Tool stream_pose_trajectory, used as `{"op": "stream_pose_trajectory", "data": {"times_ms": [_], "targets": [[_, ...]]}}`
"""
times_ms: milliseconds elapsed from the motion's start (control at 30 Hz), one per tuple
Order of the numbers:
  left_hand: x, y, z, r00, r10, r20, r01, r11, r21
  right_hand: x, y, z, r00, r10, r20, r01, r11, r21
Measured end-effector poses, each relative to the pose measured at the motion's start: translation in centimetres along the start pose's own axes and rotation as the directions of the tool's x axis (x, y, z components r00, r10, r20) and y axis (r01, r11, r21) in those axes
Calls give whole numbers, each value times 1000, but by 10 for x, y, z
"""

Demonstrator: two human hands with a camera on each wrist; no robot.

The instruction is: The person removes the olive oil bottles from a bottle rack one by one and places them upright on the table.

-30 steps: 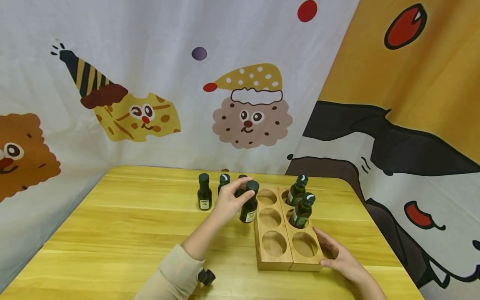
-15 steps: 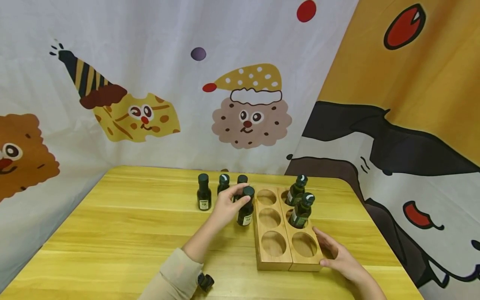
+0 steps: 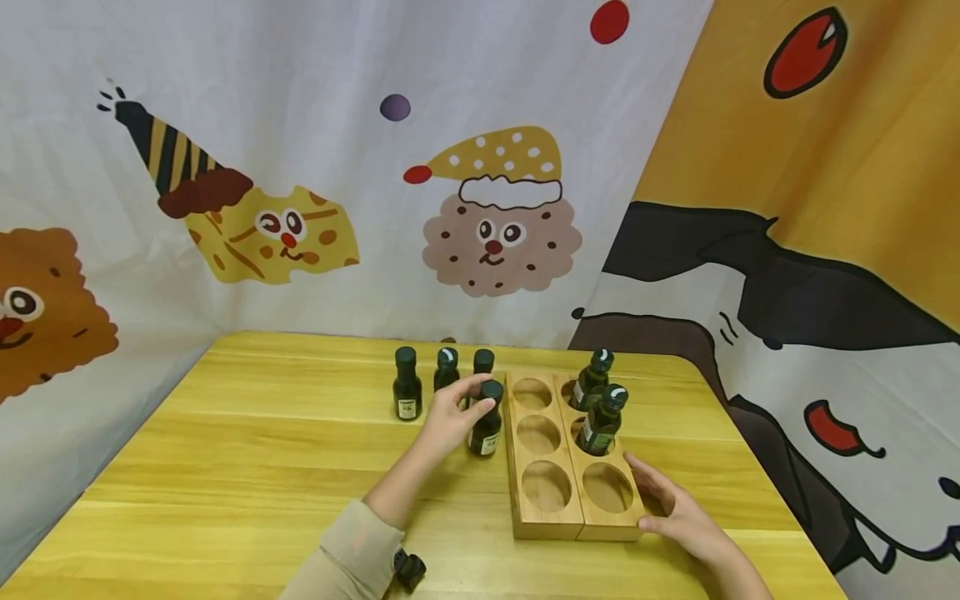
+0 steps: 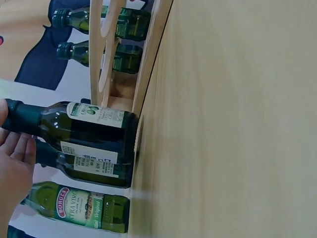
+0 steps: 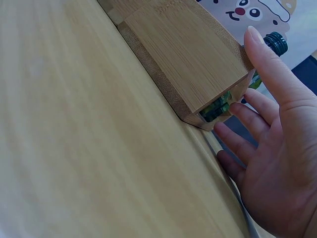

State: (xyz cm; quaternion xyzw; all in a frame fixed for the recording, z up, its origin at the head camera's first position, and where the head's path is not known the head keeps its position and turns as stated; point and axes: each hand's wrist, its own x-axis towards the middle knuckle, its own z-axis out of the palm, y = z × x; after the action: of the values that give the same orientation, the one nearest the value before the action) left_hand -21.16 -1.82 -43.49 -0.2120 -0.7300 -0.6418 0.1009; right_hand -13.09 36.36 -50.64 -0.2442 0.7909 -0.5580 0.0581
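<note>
My left hand (image 3: 447,417) pinches a dark olive oil bottle (image 3: 485,429) at its cap. The bottle stands upright at the left side of a wooden rack (image 3: 547,530) with round holes. In the left wrist view, its base is right at the tabletop, and a second dark bottle (image 4: 89,167) shows just behind it. My right hand (image 3: 681,518) rests at the rack's front right corner. There, in the right wrist view, the thumb lies by the rack's edge and the fingers reach along its open side. Two green bottles (image 3: 602,423) stand in the rack's right column.
To the left of the rack stand more bottles: one dark (image 3: 407,387), one green (image 3: 446,372) and one partly behind my left hand. A small black object (image 3: 409,570) shows beside the left cuff. A cartoon-printed curtain (image 3: 300,125) hangs behind the wooden table (image 3: 225,467).
The left hand has brought the bottle down and slightly left, away from the rack's edge. The right hand and the rack have stayed in place.
</note>
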Motion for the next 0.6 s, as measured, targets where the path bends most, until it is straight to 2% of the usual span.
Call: {"op": "stream_pose_trajectory", "data": {"times_ms": [100,400,467,600], "targets": [[1,-15,1,1000,6,-4,-6,1000,-11,0,0,0,1000,-3,0,3,1000,2],[2,-26,-3,998,67,7,-67,998,10,1,-3,1,1000,6,-1,-6,1000,12],[3,-25,-4,998,60,15,-60,998,13,1,-3,1,1000,3,-1,-3,1000,10],[6,-18,-6,999,4,31,-4,1000,-12,1,-3,2,1000,3,0,-3,1000,15]]}}
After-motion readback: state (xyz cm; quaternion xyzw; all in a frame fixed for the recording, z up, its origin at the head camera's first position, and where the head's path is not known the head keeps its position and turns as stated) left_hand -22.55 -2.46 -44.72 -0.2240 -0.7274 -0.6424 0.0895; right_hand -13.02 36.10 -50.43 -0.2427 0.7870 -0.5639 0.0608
